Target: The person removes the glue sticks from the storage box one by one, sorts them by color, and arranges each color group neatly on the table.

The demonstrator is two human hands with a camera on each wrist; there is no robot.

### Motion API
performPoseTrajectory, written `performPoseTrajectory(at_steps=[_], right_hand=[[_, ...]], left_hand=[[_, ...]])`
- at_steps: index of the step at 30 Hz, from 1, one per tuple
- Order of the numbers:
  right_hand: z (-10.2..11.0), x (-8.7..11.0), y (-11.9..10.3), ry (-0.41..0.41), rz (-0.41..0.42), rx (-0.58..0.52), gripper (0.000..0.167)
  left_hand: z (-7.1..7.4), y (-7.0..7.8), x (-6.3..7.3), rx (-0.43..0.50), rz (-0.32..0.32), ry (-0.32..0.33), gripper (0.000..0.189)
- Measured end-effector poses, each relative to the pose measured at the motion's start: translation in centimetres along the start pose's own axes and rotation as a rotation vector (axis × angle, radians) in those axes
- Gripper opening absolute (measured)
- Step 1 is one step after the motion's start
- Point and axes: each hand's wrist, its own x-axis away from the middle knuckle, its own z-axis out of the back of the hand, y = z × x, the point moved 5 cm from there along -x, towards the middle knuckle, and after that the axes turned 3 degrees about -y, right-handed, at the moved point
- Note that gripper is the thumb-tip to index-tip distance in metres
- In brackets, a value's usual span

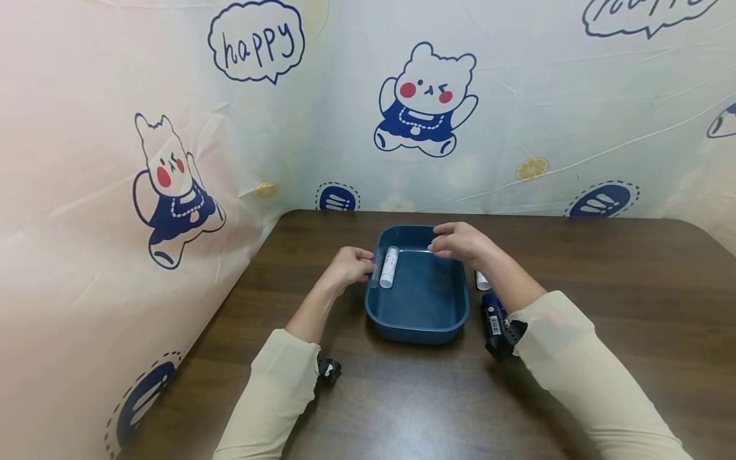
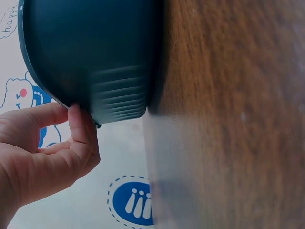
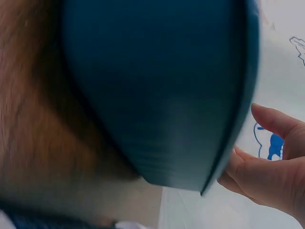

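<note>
A dark blue plastic bin [image 1: 416, 329] stands on the table. My left hand [image 1: 349, 267] is at its left rim; the left wrist view shows thumb and forefinger of this hand [image 2: 57, 152] pinching the rim. Inside the bin, a white cylindrical tube [image 1: 388, 267] lies along the left wall. My right hand [image 1: 462, 244] reaches across the far right corner, its fingertips above the bin's inside. In the right wrist view, that hand [image 3: 276, 162] has its thumb spread away from the fingers, which are beside the rim and partly hidden behind it.
Right of the bin, partly under my right forearm, lie another white tube [image 1: 482, 281] and a dark cylindrical item with a barcode label [image 1: 493, 316]. The brown wooden table [image 1: 391, 396] meets a printed cloth backdrop [image 1: 345, 128] at its back and left.
</note>
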Motion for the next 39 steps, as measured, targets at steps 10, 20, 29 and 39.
performPoseTrajectory(at_steps=[10, 20, 29, 39], right_hand=[[-2.1, -1.6, 0.5, -0.032, -0.038, -0.082, 0.062], [-4.0, -2.7, 0.7, -0.038, -0.091, -0.086, 0.060], [-6.1, -3.5, 1.0, -0.048, -0.134, -0.068, 0.058], [-7.0, -4.0, 1.7, -0.054, -0.170, -0.005, 0.060]], left_hand=[[0.0, 0.0, 0.0, 0.004, 0.008, -0.002, 0.030], [0.0, 0.1, 0.1, 0.005, 0.014, -0.005, 0.029], [0.2, 0.0, 0.1, 0.010, -0.001, -0.014, 0.030], [0.2, 0.1, -0.1, 0.026, -0.015, -0.038, 0.030]])
